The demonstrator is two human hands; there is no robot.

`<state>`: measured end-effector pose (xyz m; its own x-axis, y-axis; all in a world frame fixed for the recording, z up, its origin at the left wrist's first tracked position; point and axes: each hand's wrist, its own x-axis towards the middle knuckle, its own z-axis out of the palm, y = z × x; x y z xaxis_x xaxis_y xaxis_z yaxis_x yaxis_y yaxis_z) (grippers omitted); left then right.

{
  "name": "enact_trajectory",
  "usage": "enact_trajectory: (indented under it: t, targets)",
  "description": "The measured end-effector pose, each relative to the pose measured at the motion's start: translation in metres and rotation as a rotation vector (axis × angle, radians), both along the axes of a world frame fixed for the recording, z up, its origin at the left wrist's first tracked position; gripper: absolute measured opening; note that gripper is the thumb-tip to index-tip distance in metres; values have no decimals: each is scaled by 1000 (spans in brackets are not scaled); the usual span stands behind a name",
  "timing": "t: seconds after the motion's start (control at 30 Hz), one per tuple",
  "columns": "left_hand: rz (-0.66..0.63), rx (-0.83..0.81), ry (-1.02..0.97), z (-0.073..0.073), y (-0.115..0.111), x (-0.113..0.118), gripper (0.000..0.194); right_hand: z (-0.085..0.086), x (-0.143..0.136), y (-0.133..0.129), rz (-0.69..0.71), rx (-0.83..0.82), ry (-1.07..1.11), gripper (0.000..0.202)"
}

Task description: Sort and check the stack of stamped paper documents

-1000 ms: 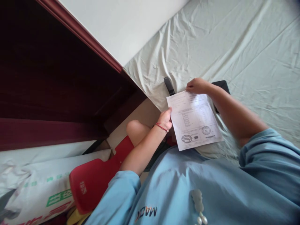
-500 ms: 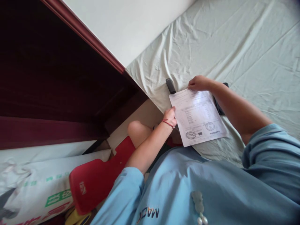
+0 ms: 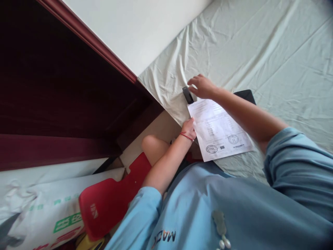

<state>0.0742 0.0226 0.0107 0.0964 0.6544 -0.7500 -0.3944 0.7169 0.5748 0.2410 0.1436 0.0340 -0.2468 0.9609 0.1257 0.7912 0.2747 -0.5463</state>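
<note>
On the near left part of a pale, creased cloth (image 3: pixel 270 59): one printed sheet (image 3: pixel 221 125), white, single, thin, its surface nearly flat, its near edge towards the wearer's shirt (image 3: pixel 208 194). Left edge pinched in the left hand (image 3: pixel 189 127), which wears a red cord bracelet (image 3: pixel 186 136). Right hand (image 3: pixel 203 86): released, fingers parted and bent, beside a small black device (image 3: pixel 187 95) just beyond the sheet's far left corner; contact with it cannot be told.

Markings on the sheet: fine rows of print, too small to read; a dark oval stamp (image 3: pixel 211 149) at near left; a paler round stamp (image 3: pixel 233 139) to its right; a small dark square (image 3: pixel 222 147) between them; a dark strip of fine marks (image 3: pixel 238 146) at near right. Stamp wording illegible.

Also listed: black flat item (image 3: pixel 246 95), partly behind the right forearm. Shirt, blue, lettered "MA", remaining letters unclear; pale pendant (image 3: pixel 220 222) with white beads. Red seat (image 3: pixel 101 205), at left, white emblem unreadable. White sack (image 3: pixel 47 208), far left, green and red printing, characters not legible.
</note>
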Motion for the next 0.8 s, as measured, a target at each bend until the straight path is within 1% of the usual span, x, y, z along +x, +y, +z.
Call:
enact_trajectory:
  t: [0.07,0.13,0.27,0.33,0.43,0.53,0.63,0.73,0.8]
  targets:
    - [5,-27,41,4,0,2,22,3,-23,8,42,14,-39,52]
    - [6,-25,73,8,-1,4,22,2,-41,19,73,3,-67,59]
    - [10,-7,105,10,0,6,21,-8,-63,40,121,-41,-79,66]
    - [19,-16,102,8,0,6,18,-14,-68,46,144,-67,-73,66]
    - [44,-29,75,4,0,5,13,-25,-72,46,138,-101,-89,61]
    - [31,-36,48,2,-1,4,17,-33,-73,41,122,-74,-97,58]
    - [26,-46,51,1,-1,4,22,-38,-72,37,111,-30,-90,56]
    - [26,-28,78,0,-1,4,19,-40,-72,36,92,-18,-104,53]
    - [10,-8,126,0,-1,4,22,-41,-72,35,87,-11,-115,51]
